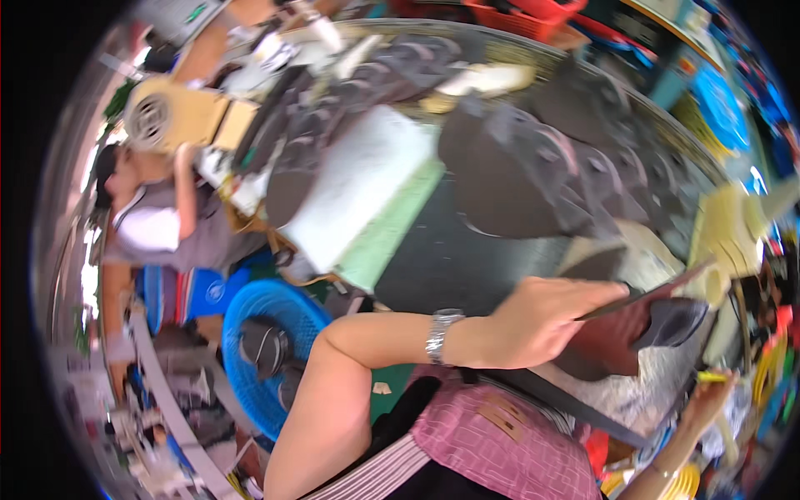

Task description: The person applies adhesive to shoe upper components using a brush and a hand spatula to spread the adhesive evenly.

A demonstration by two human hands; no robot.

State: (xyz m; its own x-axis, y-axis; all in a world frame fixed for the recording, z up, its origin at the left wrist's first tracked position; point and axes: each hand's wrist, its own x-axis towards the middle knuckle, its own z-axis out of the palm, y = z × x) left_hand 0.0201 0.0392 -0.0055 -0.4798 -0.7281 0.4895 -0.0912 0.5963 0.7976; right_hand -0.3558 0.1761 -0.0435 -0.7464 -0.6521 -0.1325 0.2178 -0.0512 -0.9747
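Observation:
My left hand (pixel 533 325), with a metal watch at its wrist, reaches across in front of me, its fingers closed on the near end of a thin dark brown flat piece (pixel 658 290). The piece slants up to the right. Just below it lies a reddish-brown curved piece (pixel 608 337) with a dark grey part beside it. At the lower right is my right hand (pixel 707 407), blurred, with a small yellow thing (pixel 713 377) at its fingers. Large dark grey-brown curved pieces (pixel 500 179) overlap in rows on the dark table (pixel 442 250) ahead.
White (pixel 367 167) and green sheets (pixel 396 221) lie on the table's left. A blue basket (pixel 236 333) holding dark pieces stands left of my arm. A person (pixel 158 208) sits beside a beige machine (pixel 171 117) at far left. Pale yellow blocks (pixel 725 229) stand right; red baskets (pixel 533 17) are behind.

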